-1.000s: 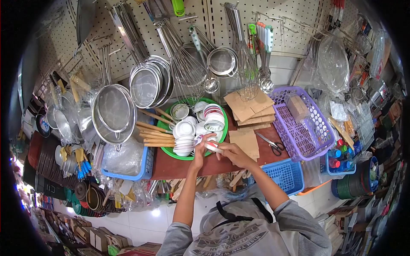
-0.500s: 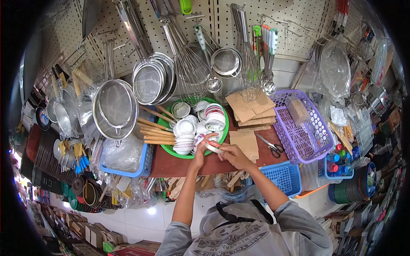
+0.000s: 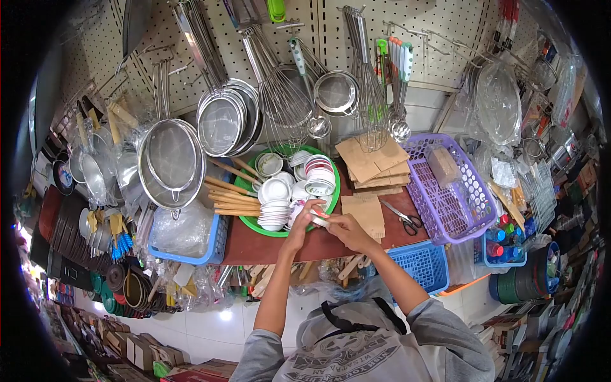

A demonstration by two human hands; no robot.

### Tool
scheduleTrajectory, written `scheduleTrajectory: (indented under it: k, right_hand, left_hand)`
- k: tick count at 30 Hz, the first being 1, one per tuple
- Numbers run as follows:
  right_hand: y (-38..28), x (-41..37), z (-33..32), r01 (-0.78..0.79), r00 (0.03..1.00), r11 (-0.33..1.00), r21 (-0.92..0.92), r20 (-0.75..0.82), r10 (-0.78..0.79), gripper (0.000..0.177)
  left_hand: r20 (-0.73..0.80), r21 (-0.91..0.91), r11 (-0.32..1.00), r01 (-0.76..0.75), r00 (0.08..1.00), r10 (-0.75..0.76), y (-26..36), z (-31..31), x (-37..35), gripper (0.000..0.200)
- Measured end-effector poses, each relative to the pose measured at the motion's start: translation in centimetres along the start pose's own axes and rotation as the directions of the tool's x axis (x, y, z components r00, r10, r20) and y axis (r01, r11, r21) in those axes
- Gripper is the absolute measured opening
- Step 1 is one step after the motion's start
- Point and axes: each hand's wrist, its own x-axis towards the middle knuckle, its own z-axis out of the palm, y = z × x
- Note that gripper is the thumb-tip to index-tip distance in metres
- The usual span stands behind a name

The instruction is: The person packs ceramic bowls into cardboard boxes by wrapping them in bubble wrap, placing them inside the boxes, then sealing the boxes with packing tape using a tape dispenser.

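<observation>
My left hand (image 3: 298,231) is closed around one side of a small white round thing with a red-orange patch (image 3: 320,221), which looks like a roll of tape. The fingers of my right hand (image 3: 347,230) pinch its other side. Both hands meet over the front rim of a green basin (image 3: 257,227). Stacked white bowls (image 3: 274,214), small dishes with red rims (image 3: 319,172) and several wooden handles (image 3: 237,199) fill that basin. My fingers partly hide the round thing.
Right of my hands lie brown paper sheets (image 3: 366,213) and scissors (image 3: 403,217). A purple basket (image 3: 421,180) stands on the red table (image 3: 254,254), with a blue basket (image 3: 425,264) below its edge. Whisks (image 3: 280,95) and strainers (image 3: 170,156) hang low behind the basin.
My right hand has shifted slightly on the round thing, which has turned a little. Both hands stay in nearly the same place; the surroundings look the same.
</observation>
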Motion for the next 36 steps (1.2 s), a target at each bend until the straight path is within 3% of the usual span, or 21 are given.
scheduleTrajectory:
  k: [1, 4, 7, 10, 13, 16, 19, 22, 25, 28, 31, 34, 36]
  right_hand:
    - [0.0, 0.0, 0.0, -0.017, 1.000, 1.000, -0.009, -0.002, 0.017, 0.030]
    - [0.5, 0.5, 0.1, 0.062, 0.998, 0.998, 0.026, 0.011, -0.062, 0.028]
    - [0.3, 0.6, 0.3, 0.138, 0.990, 0.975, 0.173, 0.017, -0.143, 0.027]
    - [1.2, 0.4, -0.1, 0.154, 0.987, 0.987, 0.044, 0.044, -0.156, 0.027]
    - [1.2, 0.1, 0.0, 0.005, 1.000, 1.000, 0.020, 0.016, -0.005, 0.024]
    - [0.4, -0.2, -0.2, -0.167, 0.986, 0.983, 0.078, 0.022, 0.166, 0.023]
    - [0.9, 0.0, -0.3, 0.034, 0.998, 0.994, 0.101, 0.042, -0.038, 0.021]
    - [0.8, 0.0, -0.3, 0.074, 0.996, 0.988, 0.133, 0.042, -0.080, 0.022]
    - [1.6, 0.0, -0.5, 0.057, 0.998, 0.998, 0.013, 0.036, -0.057, 0.025]
    - [2.0, -0.1, -0.1, 0.007, 1.000, 1.000, 0.019, -0.006, -0.007, 0.026]
    - [0.9, -0.1, -0.5, 0.066, 0.997, 0.994, 0.084, 0.020, -0.068, 0.022]
    - [0.2, -0.2, 0.0, 0.113, 0.993, 0.967, 0.229, 0.012, -0.119, 0.023]
    - [0.7, -0.3, -0.4, 0.092, 0.995, 0.991, 0.096, 0.041, -0.096, 0.025]
  left_hand:
    - [0.011, 0.080, 0.996, -0.038, 0.999, 0.037, -0.4, -0.2, 0.0, 0.059]
    - [-0.044, 0.000, 0.998, 0.057, 0.997, -0.057, -0.8, -0.4, -0.1, 0.062]
    - [0.014, -0.241, 0.964, 0.115, 0.993, -0.115, -0.8, -0.8, 0.0, 0.062]
    - [-0.021, -0.177, 0.982, 0.062, 0.998, -0.067, -0.6, -0.3, 0.0, 0.063]
    - [0.009, 0.070, 0.997, -0.032, 0.999, 0.032, -0.9, -0.6, -0.2, 0.063]
    - [0.015, 0.106, 0.994, 0.034, 0.999, -0.036, -1.1, -0.6, 0.0, 0.063]
    - [0.038, -0.050, 0.997, 0.051, 0.998, -0.049, -2.2, -0.9, 0.3, 0.060]
    - [0.026, -0.176, 0.980, 0.096, 0.995, -0.093, -0.5, -0.5, -0.1, 0.058]
    - [-0.004, -0.143, 0.989, 0.026, 1.000, -0.027, 0.2, 0.4, -0.1, 0.057]
    - [0.005, 0.192, 0.981, -0.043, 0.999, 0.043, -0.5, 0.0, -0.1, 0.060]
    - [0.047, 0.081, 0.995, 0.057, 0.997, -0.061, -0.8, -0.6, -0.1, 0.060]
    - [0.035, -0.187, 0.981, 0.045, 0.999, -0.039, -0.5, -0.3, -0.2, 0.057]
    - [-0.004, -0.124, 0.992, 0.019, 1.000, -0.020, -0.3, 0.1, -0.2, 0.059]
